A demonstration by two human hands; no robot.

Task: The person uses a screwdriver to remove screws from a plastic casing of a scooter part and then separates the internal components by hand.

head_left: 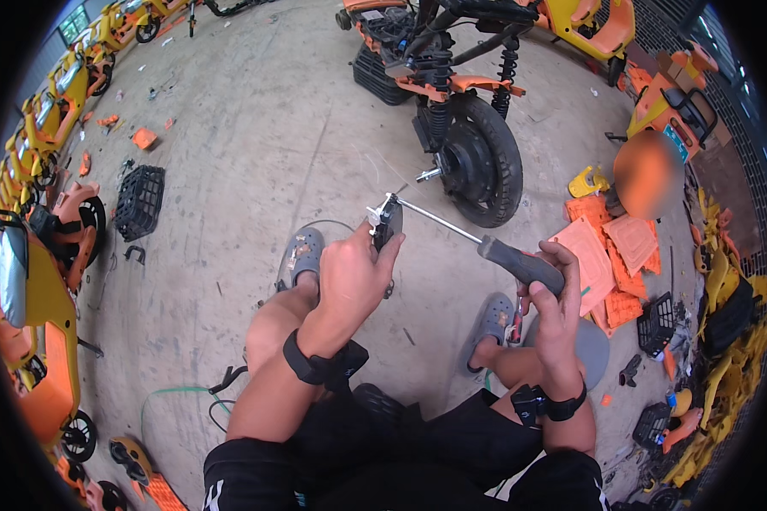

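Note:
My left hand (349, 277) grips a small black and silver mechanical part (387, 223), whose exact kind I cannot make out. In my right hand (554, 298) is a screwdriver (520, 264) with a dark grey handle. Its metal shaft slants up to the left, and the tip meets the upper end of the part. Below the right palm shows a slim red and silver tool (516, 322); whether the hand touches it I cannot tell. Both hands are above the floor, between my knees.
A partly stripped scooter frame with a black rear wheel (486, 162) stands ahead. Orange panels (609, 255) are piled at the right, near yellow parts (724, 349). A black basket (139, 202) lies at the left, beside a row of yellow scooters (51, 128). A green cord (170, 391) trails on the concrete.

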